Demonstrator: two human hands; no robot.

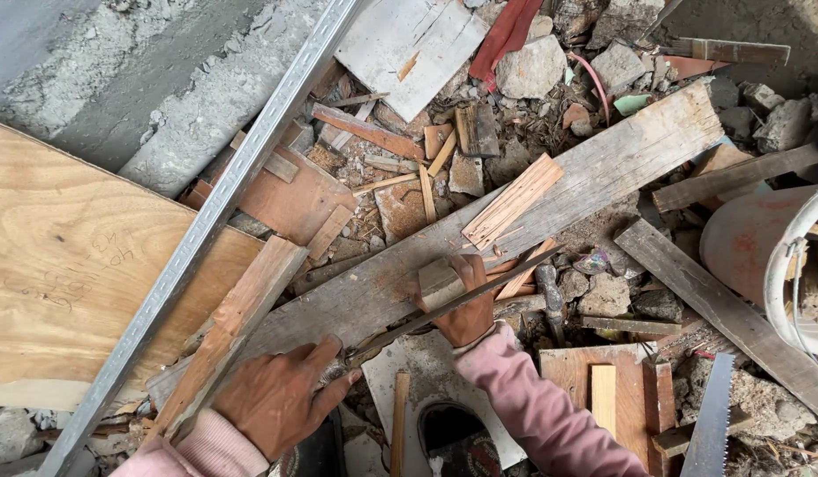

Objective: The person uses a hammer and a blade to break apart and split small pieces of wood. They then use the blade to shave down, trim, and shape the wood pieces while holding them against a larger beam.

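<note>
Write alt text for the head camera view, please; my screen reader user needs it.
Two hands work over a long grey plank lying amid wood scraps and rubble: the right hand presses a small wooden block onto it, the left hand grips a thin dark blade crossing the plank. A metal rail lies over a plywood sheet on the left.

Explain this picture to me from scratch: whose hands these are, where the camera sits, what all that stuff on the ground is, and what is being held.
The camera is worn on a person's head and looks down, so both hands in pink sleeves are that person's own. The ground is covered with rubble: broken concrete, wood scraps and splinters. A long grey plank lies slanted across the heap. The right hand grips a small wooden block resting on the plank. The left hand is closed around the end of a thin dark metal rod, which runs across towards the right hand. To the left lie a plywood sheet and a perforated metal rail. A saw blade shows bottom right, and a shoe below the hands.
</note>
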